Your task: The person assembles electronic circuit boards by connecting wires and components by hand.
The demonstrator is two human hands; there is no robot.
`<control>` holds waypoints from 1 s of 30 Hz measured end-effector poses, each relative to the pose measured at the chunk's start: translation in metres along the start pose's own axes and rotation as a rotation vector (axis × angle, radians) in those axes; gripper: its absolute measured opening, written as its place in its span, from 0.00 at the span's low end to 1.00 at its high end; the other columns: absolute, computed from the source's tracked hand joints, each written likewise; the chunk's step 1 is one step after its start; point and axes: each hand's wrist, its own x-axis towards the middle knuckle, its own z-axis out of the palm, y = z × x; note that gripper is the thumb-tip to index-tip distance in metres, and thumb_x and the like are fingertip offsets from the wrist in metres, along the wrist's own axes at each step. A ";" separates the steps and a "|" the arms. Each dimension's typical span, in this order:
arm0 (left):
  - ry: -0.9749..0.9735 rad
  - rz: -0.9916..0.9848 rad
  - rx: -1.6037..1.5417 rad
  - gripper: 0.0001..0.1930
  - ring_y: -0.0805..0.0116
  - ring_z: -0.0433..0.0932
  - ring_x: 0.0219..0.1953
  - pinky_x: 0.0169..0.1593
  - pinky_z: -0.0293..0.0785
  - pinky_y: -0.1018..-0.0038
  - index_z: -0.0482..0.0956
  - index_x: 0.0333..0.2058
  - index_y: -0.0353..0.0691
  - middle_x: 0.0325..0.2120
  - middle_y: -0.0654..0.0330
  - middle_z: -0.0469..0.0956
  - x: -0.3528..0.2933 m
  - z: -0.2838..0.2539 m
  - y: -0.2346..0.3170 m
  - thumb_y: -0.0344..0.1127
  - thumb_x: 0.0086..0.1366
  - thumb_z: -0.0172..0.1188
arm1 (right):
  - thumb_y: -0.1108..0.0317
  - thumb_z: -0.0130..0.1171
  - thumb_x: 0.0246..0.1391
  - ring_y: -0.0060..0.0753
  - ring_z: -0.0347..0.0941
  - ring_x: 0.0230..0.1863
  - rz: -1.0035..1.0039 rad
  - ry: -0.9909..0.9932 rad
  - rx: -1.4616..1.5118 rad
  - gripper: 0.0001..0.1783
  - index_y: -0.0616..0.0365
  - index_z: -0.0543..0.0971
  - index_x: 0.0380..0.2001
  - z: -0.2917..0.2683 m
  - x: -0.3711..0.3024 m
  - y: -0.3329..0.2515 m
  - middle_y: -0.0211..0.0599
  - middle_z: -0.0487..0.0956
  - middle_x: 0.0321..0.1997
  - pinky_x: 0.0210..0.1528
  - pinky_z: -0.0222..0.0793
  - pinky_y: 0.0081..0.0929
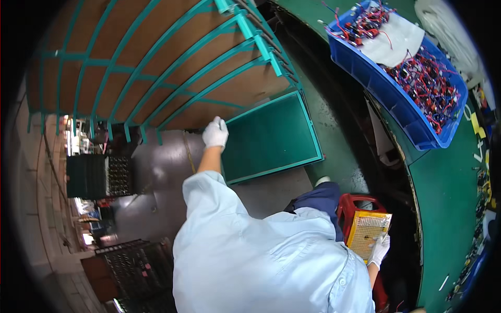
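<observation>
My left hand [215, 133], in a white glove, is closed at the near left corner of a green framed shelf panel [271, 136]. Its fingers appear wrapped on the panel's edge. The panel lies flat below a rack of tilted teal-framed shelves [156, 68] with brown boards. Low on the right, my right hand [379, 249], gloved too, grips the edge of a yellow-framed board [365, 235] bearing rows of small pale parts. That board is held over a red plastic stool [347, 206].
A blue bin [376, 65] full of wired parts stands on the green workbench [449, 193] at right, with a white sheet [394, 39] inside it. Dark racks [99, 176] stand on the grey floor to the left. Loose parts line the bench's far right edge.
</observation>
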 end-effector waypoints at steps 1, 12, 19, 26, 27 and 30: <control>0.012 -0.024 -0.018 0.17 0.51 0.75 0.34 0.40 0.70 0.60 0.71 0.38 0.43 0.30 0.49 0.75 -0.002 0.006 0.001 0.47 0.59 0.41 | 0.73 0.41 0.54 0.19 0.67 0.22 -0.033 0.001 0.025 0.06 0.61 0.68 0.34 0.005 0.010 -0.010 0.33 0.69 0.26 0.13 0.64 0.13; -0.005 0.139 0.176 0.21 0.57 0.68 0.46 0.50 0.62 0.64 0.67 0.47 0.40 0.42 0.52 0.71 0.105 0.002 -0.040 0.45 0.57 0.45 | 0.73 0.45 0.52 0.21 0.67 0.18 -0.027 0.081 -0.167 0.04 0.61 0.68 0.31 0.041 -0.066 0.028 0.33 0.70 0.21 0.12 0.64 0.19; 0.382 0.294 0.089 0.25 0.53 0.72 0.39 0.43 0.67 0.62 0.68 0.45 0.39 0.35 0.50 0.74 0.147 0.087 -0.088 0.50 0.54 0.51 | 0.71 0.47 0.52 0.19 0.66 0.16 0.139 0.110 -0.031 0.04 0.58 0.69 0.31 0.151 -0.121 -0.024 0.32 0.70 0.19 0.13 0.63 0.18; -0.099 0.690 0.114 0.16 0.56 0.73 0.25 0.28 0.68 0.62 0.70 0.22 0.41 0.21 0.54 0.71 0.103 0.062 -0.087 0.50 0.49 0.56 | 0.74 0.47 0.51 0.19 0.68 0.20 0.159 -0.018 -0.011 0.07 0.61 0.71 0.35 0.232 -0.150 -0.016 0.32 0.71 0.26 0.15 0.66 0.16; -0.210 0.745 0.091 0.16 0.56 0.72 0.23 0.27 0.68 0.62 0.69 0.20 0.42 0.21 0.54 0.70 0.080 0.072 -0.083 0.49 0.48 0.57 | 0.74 0.47 0.51 0.19 0.68 0.21 0.128 0.018 0.064 0.07 0.61 0.70 0.35 0.234 -0.158 -0.010 0.31 0.71 0.27 0.15 0.66 0.16; -0.435 0.861 0.118 0.18 0.59 0.72 0.27 0.29 0.68 0.64 0.70 0.35 0.38 0.25 0.56 0.71 0.007 0.130 -0.075 0.39 0.44 0.57 | 0.74 0.46 0.51 0.19 0.68 0.22 0.276 0.045 0.049 0.07 0.60 0.70 0.35 0.235 -0.175 -0.007 0.30 0.70 0.26 0.15 0.66 0.16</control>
